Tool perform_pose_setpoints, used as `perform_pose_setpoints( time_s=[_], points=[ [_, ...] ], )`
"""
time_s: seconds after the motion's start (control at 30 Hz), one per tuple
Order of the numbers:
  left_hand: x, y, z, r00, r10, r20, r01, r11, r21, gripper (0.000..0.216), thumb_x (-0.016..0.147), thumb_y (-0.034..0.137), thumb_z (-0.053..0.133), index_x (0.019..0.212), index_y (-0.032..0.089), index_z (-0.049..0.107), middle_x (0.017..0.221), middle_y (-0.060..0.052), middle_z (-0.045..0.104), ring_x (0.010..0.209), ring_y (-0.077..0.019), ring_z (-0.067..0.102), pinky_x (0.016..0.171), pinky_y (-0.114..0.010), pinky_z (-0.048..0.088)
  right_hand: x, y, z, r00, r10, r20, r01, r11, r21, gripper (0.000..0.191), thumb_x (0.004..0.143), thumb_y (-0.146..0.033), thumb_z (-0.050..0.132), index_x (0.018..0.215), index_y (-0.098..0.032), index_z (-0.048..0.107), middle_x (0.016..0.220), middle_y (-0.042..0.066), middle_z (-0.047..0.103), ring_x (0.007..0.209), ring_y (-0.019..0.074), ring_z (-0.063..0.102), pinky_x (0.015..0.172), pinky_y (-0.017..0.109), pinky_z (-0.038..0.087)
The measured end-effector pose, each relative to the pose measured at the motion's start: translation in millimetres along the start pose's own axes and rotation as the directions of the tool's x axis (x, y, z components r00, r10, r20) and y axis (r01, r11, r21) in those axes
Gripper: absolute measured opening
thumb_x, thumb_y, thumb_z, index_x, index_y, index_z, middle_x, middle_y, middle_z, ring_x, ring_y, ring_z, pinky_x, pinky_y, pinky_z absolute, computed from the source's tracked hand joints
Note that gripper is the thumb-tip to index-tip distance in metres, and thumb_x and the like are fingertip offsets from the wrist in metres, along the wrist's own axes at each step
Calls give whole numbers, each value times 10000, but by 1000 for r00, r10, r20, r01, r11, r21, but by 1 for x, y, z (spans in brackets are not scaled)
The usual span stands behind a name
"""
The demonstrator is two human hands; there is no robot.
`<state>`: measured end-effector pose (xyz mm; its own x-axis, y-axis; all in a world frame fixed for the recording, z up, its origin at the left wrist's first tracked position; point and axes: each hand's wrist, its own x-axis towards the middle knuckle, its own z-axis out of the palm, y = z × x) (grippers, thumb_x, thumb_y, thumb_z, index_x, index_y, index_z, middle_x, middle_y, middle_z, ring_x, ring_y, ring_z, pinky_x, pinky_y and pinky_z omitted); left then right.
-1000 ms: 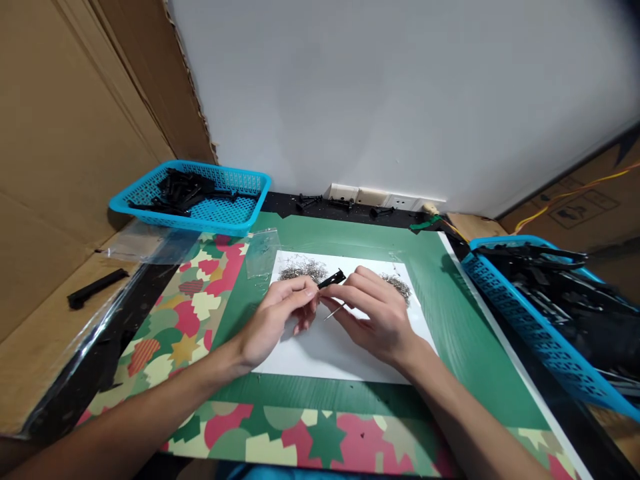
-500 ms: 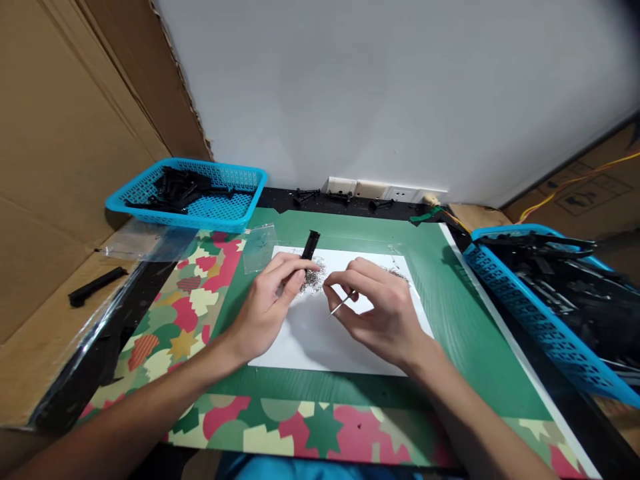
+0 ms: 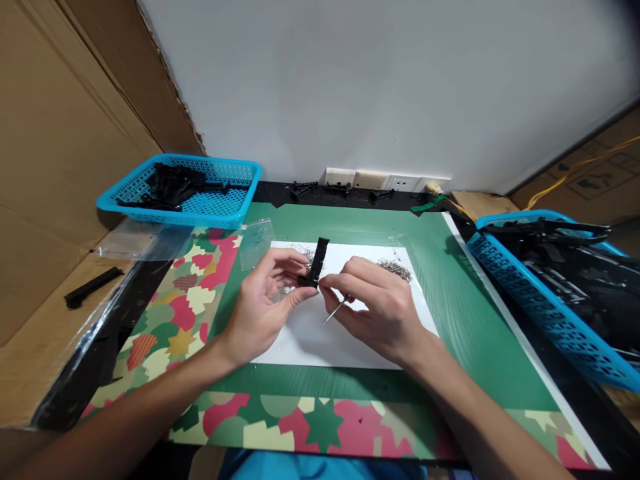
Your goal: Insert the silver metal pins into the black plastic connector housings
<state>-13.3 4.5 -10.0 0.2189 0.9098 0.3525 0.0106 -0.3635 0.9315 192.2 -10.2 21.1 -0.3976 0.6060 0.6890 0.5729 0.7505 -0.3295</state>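
Note:
My left hand pinches the lower end of a small black plastic part, which stands nearly upright above a white sheet. My right hand is closed beside it, fingertips touching the part's base, and a thin metal pin sticks out below its fingers. Small heaps of tiny metal springs lie on the white sheet behind the hands, partly hidden by them.
A blue basket of black parts sits back left, a larger blue basket of black parts at the right. A clear plastic bag, a loose black part on cardboard, a green mat, and a power strip by the wall.
My left hand has turned the black part from lying flat to nearly upright and brought it against my right fingertips. The view has shifted slightly.

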Motion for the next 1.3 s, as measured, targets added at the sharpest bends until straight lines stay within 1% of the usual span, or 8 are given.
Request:
perform_pose_setpoints(
  time_s=[0.23,0.43,0.6,0.7,0.87,1.0,1.13,1.3],
  points=[
    [2,1,-2,998,68,-17,-67,996,51,333,895,223,840,1172,238,655,1106,-37,679,1025,-175,671,907,-288,582,0,1,-2,999,-14,45,14,1000,-2,203,1044,-97,544,929,-177,692,737,5,576,657,129,499,610,262,425],
    [3,0,-2,999,12,-30,-12,1000,25,340,883,254,851,1155,229,649,1077,-40,694,997,-185,688,850,-286,592,0,2,1,999,-28,29,30,998,-50,221,1058,-104,518,938,-179,688,738,17,571,681,148,495,626,276,424],
    [3,-3,-4,999,5,-33,-4,999,35,359,862,252,870,1152,229,660,1081,-41,695,1003,-186,686,855,-285,589,-1,4,1,995,-43,91,51,995,-89,213,1058,-96,524,944,-155,694,741,26,571,694,159,479,647,286,433],
    [3,-3,-3,999,-24,-29,25,999,25,354,860,269,872,1139,226,660,1063,-40,695,998,-188,689,848,-286,590,-3,9,1,992,-27,120,32,999,-42,212,1074,-120,510,998,-162,702,770,32,590,709,161,505,643,281,436],
    [2,-2,-1,996,-84,-8,84,996,-36,352,861,259,872,1135,230,653,1072,-32,687,1007,-174,690,861,-270,590,-7,15,4,996,6,91,-14,996,88,178,1080,-161,538,1067,-175,714,807,32,625,714,150,546,641,273,442],
    [3,1,-1,993,-117,-9,115,988,-102,366,829,248,902,1105,222,663,1055,-27,681,1001,-165,688,875,-259,586,-7,12,6,996,69,56,-79,977,197,142,1051,-147,593,1034,-173,732,777,16,633,688,131,562,614,257,440],
    [5,3,-3,990,-138,-17,134,979,-153,328,814,272,918,1031,198,685,981,-22,676,920,-153,684,839,-253,589,-6,8,8,988,152,33,-155,952,264,123,1023,-147,633,1002,-185,748,749,1,647,655,118,577,583,243,440],
    [5,3,-4,989,-146,-12,141,974,-177,323,788,262,938,999,190,704,948,-19,681,890,-149,692,829,-250,600,-3,8,4,994,100,48,-109,958,264,127,1014,-131,627,1002,-183,743,756,3,665,663,117,592,606,246,458]
  ],
)
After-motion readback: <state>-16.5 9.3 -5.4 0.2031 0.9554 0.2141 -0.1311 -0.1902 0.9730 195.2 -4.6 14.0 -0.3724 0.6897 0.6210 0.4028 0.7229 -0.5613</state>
